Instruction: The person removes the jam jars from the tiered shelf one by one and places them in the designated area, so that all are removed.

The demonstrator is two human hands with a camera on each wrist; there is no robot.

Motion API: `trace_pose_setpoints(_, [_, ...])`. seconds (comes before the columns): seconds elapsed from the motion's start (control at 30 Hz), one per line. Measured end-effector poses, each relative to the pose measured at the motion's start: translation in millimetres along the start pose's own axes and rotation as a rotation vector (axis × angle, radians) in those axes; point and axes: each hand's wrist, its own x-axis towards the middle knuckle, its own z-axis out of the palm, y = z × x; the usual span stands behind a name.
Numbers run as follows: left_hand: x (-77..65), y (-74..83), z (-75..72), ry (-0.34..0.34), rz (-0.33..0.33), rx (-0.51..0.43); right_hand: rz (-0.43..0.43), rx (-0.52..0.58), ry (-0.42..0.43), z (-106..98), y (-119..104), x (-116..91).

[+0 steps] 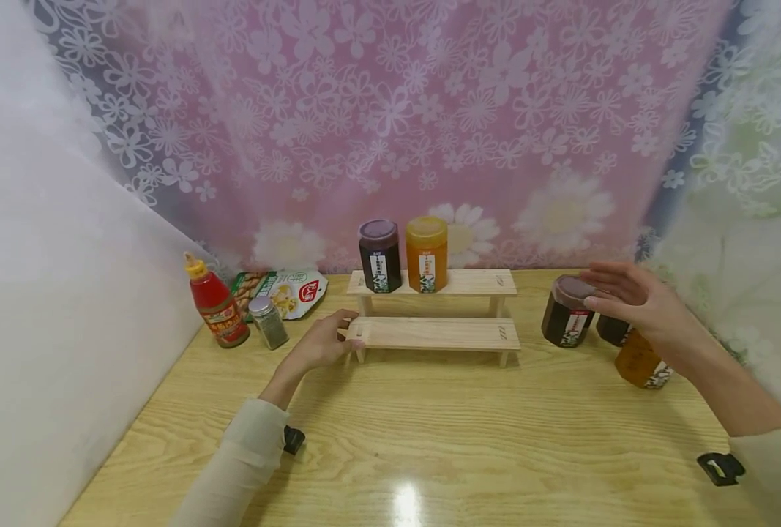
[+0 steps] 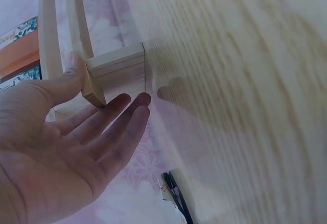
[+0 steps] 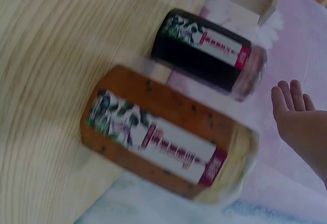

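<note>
With our left hand [image 1: 320, 340] we held the left end of the low wooden shelf [image 1: 432, 334], thumb at its near edge and fingers at its far one. Our right hand [image 1: 650, 311] hung by the lid of a dark jar [image 1: 566, 311], fingers extended, thumb apart and nothing in its grasp; in the right wrist view we saw a gap between the fingers and the lids. That dark jar stood on the table [image 1: 423, 432], to the right of the shelf. To its right we had a second dark jar [image 1: 613, 329], partly hidden by our hand, and nearer, an orange jar [image 1: 640, 362] partly covered by our wrist.

Just beyond the low shelf, on the taller shelf [image 1: 476, 283], a purple-lidded jar [image 1: 380, 256] stood left of a yellow-lidded jar [image 1: 427, 255]. At the far left we saw a red bottle [image 1: 219, 304], a small shaker [image 1: 268, 323] just right of it, and a snack packet [image 1: 298, 293] beyond.
</note>
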Motion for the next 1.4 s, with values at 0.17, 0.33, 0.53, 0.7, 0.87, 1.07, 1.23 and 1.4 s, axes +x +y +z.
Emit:
trace_pose_setpoints(0.17, [0.6, 0.3, 1.3, 0.0, 0.003, 0.006, 0.014, 0.038, -0.037, 23, -6, 11])
trace_pose_setpoints(0.33, [-0.5, 1.1, 1.9, -0.002, -0.006, -0.004, -0.004, 0.025, -0.085, 41, -9, 24])
trace_pose_setpoints(0.53, [-0.2, 0.8, 2.9, 0.005, 0.012, -0.003, -0.018, 0.039, -0.131, 62, -11, 41])
trace_pose_setpoints(0.7, [0.1, 2.9, 0.9, -0.004, 0.005, -0.01, -0.007, 0.087, -0.146, 79, -14, 56])
trace_pose_setpoints(0.87, [2.1, 4.0, -1.6, -0.016, 0.009, -0.017, 0.003, 0.13, -0.133, 95, -18, 72])
trace_pose_setpoints(1.07, [2.2, 1.5, -3.2, -0.017, 0.032, -0.01, 0.021, 0.186, -0.151, 116, -22, 93])
trace_pose_setpoints(1.23, [2.7, -2.3, -2.6, -0.02, 0.021, -0.007, 0.014, 0.187, -0.162, 135, -29, 108])
trace_pose_setpoints(1.4, [2.4, -4.2, -2.2, -0.019, 0.003, -0.012, 0.033, 0.18, -0.131, 155, -36, 123])
